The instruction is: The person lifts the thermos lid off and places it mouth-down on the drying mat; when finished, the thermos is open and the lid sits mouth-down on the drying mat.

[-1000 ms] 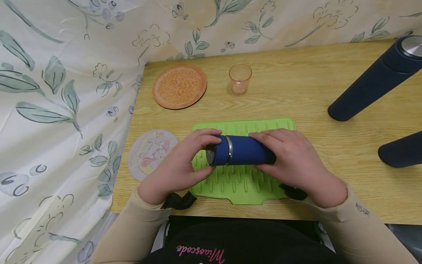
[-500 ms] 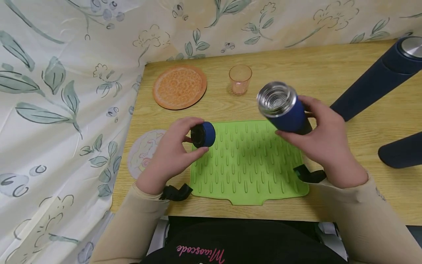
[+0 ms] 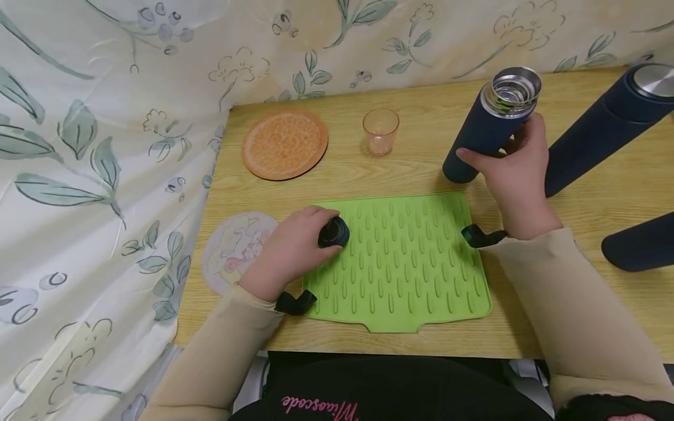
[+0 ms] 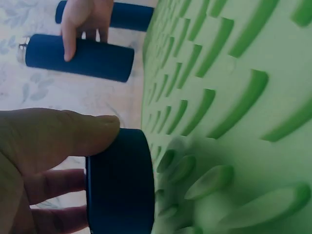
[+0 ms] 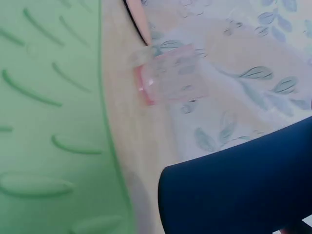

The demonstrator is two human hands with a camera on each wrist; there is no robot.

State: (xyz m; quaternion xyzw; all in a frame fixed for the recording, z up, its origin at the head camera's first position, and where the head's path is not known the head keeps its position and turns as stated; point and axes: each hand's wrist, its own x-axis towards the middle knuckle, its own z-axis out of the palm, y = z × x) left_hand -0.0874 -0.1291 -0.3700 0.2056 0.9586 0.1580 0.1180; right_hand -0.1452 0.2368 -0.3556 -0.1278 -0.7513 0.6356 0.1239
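My left hand (image 3: 295, 248) pinches the blue bottle lid (image 4: 122, 180) between thumb and fingers, low over the left part of the green ridged mat (image 3: 405, 269). The lid's dark underside faces up in the head view. In my right hand (image 3: 523, 175) is the dark blue thermos bottle (image 3: 481, 140), gripped from its right side. Its lidless steel mouth (image 3: 513, 90) shows a strainer inside. The bottle stands upright beyond the mat's far right corner, its base close over the table; in the right wrist view only part of its body (image 5: 239, 185) shows.
A tall dark bottle (image 3: 600, 128) stands right beside my right hand, and another dark bottle (image 3: 639, 242) is cut off at the right edge. A pink glass (image 3: 381, 131), an orange round mat (image 3: 284, 143) and a pale printed round mat (image 3: 237, 251) lie left and behind.
The lid came off the bottle between the first two frames. My right hand has since carried the bottle away to the far right; my left hand has lowered the lid and turned its underside up.
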